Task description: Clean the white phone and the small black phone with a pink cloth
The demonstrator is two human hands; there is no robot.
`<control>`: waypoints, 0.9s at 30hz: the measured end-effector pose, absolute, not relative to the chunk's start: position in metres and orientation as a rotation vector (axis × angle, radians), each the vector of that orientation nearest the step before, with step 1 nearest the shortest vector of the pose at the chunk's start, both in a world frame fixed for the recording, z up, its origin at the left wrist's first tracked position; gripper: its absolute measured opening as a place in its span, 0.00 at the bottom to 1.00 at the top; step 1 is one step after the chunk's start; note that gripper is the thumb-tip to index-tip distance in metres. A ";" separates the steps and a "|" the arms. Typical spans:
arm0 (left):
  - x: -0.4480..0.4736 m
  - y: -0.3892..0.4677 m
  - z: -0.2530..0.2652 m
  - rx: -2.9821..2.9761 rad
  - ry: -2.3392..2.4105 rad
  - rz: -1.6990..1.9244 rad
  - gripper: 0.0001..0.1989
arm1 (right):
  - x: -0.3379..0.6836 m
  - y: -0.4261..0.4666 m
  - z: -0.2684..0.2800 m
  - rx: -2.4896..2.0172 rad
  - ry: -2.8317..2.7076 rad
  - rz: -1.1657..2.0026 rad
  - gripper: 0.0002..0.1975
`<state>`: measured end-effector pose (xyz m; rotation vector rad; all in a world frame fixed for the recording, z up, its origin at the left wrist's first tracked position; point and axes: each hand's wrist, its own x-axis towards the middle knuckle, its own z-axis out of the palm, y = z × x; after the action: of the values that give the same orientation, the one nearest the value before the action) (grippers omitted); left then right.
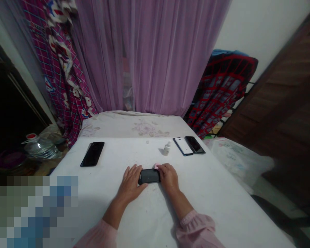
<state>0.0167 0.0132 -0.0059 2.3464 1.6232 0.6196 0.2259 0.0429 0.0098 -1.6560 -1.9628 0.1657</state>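
A dark smartphone [150, 176] lies sideways on the white tabletop in front of me. My left hand [131, 182] grips its left end, fingers along the far side and thumb at the near edge. At the phone's right end, my right hand [168, 176] pinches a small pink cloth [157, 166] against the top right corner. The hand hides part of that cloth and the phone's right edge. A little beyond my right hand stands a small whitish bottle [167, 148], upright on the table.
Another black phone [92, 154] lies at the left of the table [144, 220]. A white-faced phone [183, 146] and a dark phone [195, 144] lie side by side at the right. Purple curtains [155, 58] hang behind. A large water bottle [40, 148] stands left of the table.
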 end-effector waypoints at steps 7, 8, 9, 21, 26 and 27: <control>0.014 0.017 -0.006 2.322 1.608 0.553 0.31 | 0.227 0.050 0.023 -1.687 -2.061 0.311 0.14; 0.014 0.017 -0.005 2.321 1.605 0.537 0.31 | 0.225 0.054 0.028 -1.663 -2.109 0.348 0.13; 0.014 0.017 -0.004 2.321 1.605 0.524 0.31 | 0.222 0.058 0.032 -1.631 -2.161 0.381 0.13; 0.002 0.016 -0.010 2.321 1.611 0.620 0.25 | 0.232 0.068 0.039 -1.477 -2.272 0.579 0.13; 0.002 0.017 -0.008 2.306 1.616 0.590 0.26 | 0.215 0.076 0.042 -1.408 -2.372 0.572 0.12; 0.003 0.017 -0.007 2.306 1.617 0.584 0.26 | 0.209 0.077 0.043 -1.397 -2.392 0.559 0.12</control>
<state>0.0029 0.0169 -0.0073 2.3059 1.6173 0.5840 0.2093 0.0774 0.0427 -1.3975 -2.3916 0.5585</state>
